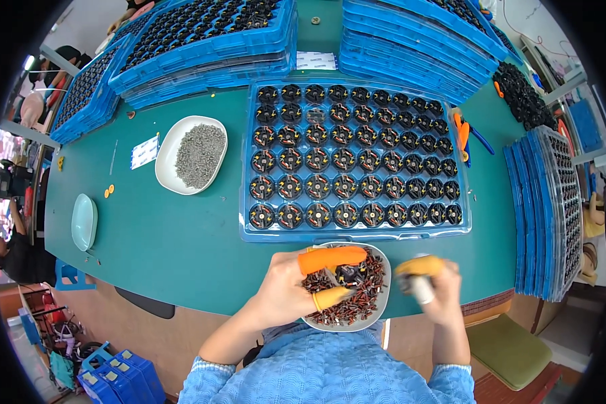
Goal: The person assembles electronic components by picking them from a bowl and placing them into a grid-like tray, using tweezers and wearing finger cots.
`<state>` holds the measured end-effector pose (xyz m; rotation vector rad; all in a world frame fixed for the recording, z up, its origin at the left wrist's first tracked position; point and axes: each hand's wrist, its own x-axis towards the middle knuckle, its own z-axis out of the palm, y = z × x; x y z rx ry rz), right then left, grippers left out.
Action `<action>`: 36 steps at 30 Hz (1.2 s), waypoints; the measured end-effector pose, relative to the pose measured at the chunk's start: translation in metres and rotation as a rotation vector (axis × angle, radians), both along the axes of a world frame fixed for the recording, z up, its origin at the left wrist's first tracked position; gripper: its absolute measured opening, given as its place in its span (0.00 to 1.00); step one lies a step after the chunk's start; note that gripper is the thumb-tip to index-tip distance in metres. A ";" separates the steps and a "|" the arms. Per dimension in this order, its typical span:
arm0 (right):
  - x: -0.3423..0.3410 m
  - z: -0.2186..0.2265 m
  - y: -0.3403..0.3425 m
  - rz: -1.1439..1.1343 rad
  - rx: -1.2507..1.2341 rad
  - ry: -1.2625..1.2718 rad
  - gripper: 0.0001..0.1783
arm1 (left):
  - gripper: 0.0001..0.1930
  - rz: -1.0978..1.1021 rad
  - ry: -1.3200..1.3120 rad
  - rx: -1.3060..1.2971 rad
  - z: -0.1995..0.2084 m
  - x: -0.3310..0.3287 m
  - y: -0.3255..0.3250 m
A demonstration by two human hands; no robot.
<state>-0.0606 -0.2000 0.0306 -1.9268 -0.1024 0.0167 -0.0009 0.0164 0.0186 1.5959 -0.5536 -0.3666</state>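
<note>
My left hand (284,286), with orange and yellow finger cots, is closed around a small round black part (349,273). It holds the part over a white bowl (382,304) full of small reddish-brown pieces with wire leads (350,311). Right of the bowl is my right hand (439,286), its fingers bent together and blurred by motion. A yellow cot and a white covering show on its fingers; whatever they pinch cannot be made out. Just beyond the bowl lies a blue tray (357,236) with rows of round black parts (344,159). One pocket (315,115) in its second row shows bare clear plastic.
Stacked blue trays stand at the back left (202,74), back right (410,57) and right edge (542,215). Left of the middle tray is a white dish (165,158) of small metal pieces. A pale green dish (84,222), orange-handled tool (461,131) and black pile (525,97) lie around.
</note>
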 end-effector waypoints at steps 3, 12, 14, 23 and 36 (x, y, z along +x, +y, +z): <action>-0.013 -0.004 -0.032 -0.152 -0.447 -0.101 0.03 | 0.22 -0.074 0.071 -0.045 -0.002 0.006 0.002; -0.005 -0.011 0.007 0.091 -0.751 -0.487 0.15 | 0.21 -0.074 0.089 -0.135 -0.002 0.023 -0.003; 0.007 -0.006 0.041 0.310 -0.720 -0.385 0.16 | 0.20 -0.028 0.074 -0.052 -0.004 0.046 -0.004; 0.013 -0.021 0.053 0.465 -0.693 -0.455 0.11 | 0.19 0.317 -0.714 0.781 -0.006 0.176 -0.021; 0.011 -0.013 0.042 0.250 -0.062 -0.222 0.07 | 0.19 0.327 -0.724 1.164 0.005 0.192 -0.010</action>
